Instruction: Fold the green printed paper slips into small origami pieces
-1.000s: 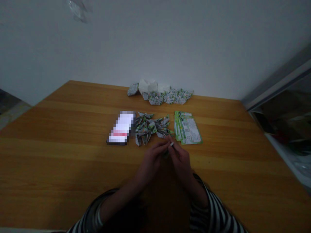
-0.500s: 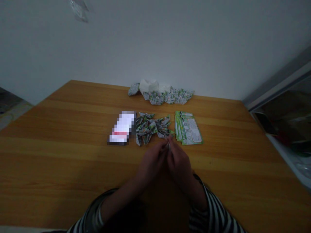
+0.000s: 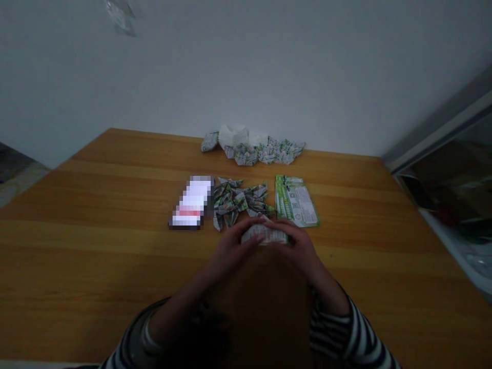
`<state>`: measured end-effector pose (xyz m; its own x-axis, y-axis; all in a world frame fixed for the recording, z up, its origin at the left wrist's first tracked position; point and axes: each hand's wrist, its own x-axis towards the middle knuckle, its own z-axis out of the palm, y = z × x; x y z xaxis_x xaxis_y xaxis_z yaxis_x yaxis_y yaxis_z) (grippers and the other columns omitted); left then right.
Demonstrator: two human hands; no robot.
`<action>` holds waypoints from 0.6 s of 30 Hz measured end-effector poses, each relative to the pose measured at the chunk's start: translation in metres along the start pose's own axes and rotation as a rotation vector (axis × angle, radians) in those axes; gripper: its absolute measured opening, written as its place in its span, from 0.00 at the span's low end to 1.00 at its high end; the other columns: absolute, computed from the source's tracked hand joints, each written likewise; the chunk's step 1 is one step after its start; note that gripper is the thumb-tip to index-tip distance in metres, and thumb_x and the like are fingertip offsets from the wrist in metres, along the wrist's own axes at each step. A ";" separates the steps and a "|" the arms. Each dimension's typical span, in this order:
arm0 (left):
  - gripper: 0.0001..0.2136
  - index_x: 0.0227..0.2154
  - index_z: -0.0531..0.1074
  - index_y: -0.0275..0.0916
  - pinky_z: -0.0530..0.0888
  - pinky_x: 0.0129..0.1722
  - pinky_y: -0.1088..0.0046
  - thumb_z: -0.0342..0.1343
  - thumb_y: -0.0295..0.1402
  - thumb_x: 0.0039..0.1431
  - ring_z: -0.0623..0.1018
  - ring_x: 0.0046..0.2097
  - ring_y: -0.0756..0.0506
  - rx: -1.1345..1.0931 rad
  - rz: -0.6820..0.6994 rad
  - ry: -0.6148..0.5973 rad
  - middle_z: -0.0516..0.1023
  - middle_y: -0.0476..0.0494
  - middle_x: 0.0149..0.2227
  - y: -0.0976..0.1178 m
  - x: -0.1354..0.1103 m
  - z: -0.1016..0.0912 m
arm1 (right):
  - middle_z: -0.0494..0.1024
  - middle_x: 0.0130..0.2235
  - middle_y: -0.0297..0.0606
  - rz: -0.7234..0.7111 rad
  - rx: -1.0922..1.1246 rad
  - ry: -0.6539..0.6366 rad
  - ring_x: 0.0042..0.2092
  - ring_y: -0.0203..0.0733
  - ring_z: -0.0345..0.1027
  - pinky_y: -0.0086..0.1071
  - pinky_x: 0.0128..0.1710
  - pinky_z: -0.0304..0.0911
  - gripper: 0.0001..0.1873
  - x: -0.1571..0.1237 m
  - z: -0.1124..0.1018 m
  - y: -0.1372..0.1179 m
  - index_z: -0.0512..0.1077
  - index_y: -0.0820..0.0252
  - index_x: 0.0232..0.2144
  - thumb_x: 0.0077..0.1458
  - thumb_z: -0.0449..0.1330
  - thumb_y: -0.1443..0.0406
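My left hand (image 3: 234, 247) and my right hand (image 3: 295, 247) hold a folded strip of white-and-green printed paper (image 3: 264, 234) between them, gripping its two ends just above the wooden table (image 3: 96, 215). Directly ahead of my hands lies a heap of similar folded paper pieces (image 3: 236, 202). Past my right hand's fingers are overlapping green printed leaflets (image 3: 296, 204). Left of the heap lies a flat rectangular item, pixelated and unreadable (image 3: 191, 202).
Along the wall at the table's far edge runs a row of folded paper units (image 3: 265, 152), with crumpled white paper (image 3: 232, 136) among them. A glossy shelf edge (image 3: 434, 154) stands beyond the table's right side. Striped sleeves cover both my forearms.
My hands have moved apart and lowered from a tight pinch. The folded paper, once mostly hidden between my fingers, now shows as a wider strip. The green leaflets look slightly shifted.
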<state>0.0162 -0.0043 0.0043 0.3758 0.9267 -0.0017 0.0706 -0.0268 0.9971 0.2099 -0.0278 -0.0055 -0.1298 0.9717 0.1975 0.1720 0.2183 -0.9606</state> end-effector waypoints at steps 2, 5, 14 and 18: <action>0.21 0.51 0.75 0.41 0.67 0.60 0.58 0.65 0.35 0.54 0.75 0.57 0.39 0.025 -0.030 -0.014 0.78 0.41 0.55 0.004 0.000 -0.003 | 0.77 0.50 0.39 0.024 0.022 -0.044 0.53 0.47 0.70 0.41 0.55 0.65 0.26 0.000 -0.005 0.002 0.76 0.47 0.51 0.48 0.71 0.61; 0.24 0.53 0.74 0.41 0.67 0.61 0.55 0.66 0.35 0.52 0.74 0.58 0.38 0.016 -0.055 -0.016 0.76 0.40 0.56 0.007 -0.002 -0.004 | 0.75 0.53 0.40 0.051 0.047 -0.076 0.54 0.48 0.69 0.44 0.58 0.63 0.26 0.000 -0.008 0.004 0.74 0.47 0.53 0.51 0.69 0.59; 0.20 0.52 0.75 0.40 0.71 0.58 0.56 0.63 0.36 0.56 0.77 0.55 0.38 0.011 -0.083 0.007 0.78 0.40 0.54 0.009 -0.002 -0.001 | 0.78 0.51 0.39 0.049 0.043 -0.016 0.52 0.47 0.71 0.42 0.54 0.66 0.21 0.002 -0.002 0.003 0.75 0.49 0.52 0.55 0.65 0.59; 0.17 0.51 0.76 0.40 0.71 0.58 0.58 0.61 0.36 0.58 0.78 0.55 0.40 0.007 -0.064 0.018 0.78 0.40 0.53 0.005 0.000 0.002 | 0.82 0.43 0.38 0.023 0.029 0.094 0.46 0.44 0.75 0.38 0.48 0.69 0.11 0.003 0.006 0.009 0.81 0.51 0.41 0.55 0.65 0.62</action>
<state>0.0184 -0.0056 0.0096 0.3537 0.9332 -0.0636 0.1002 0.0298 0.9945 0.2056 -0.0239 -0.0145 -0.0340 0.9810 0.1913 0.1450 0.1942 -0.9702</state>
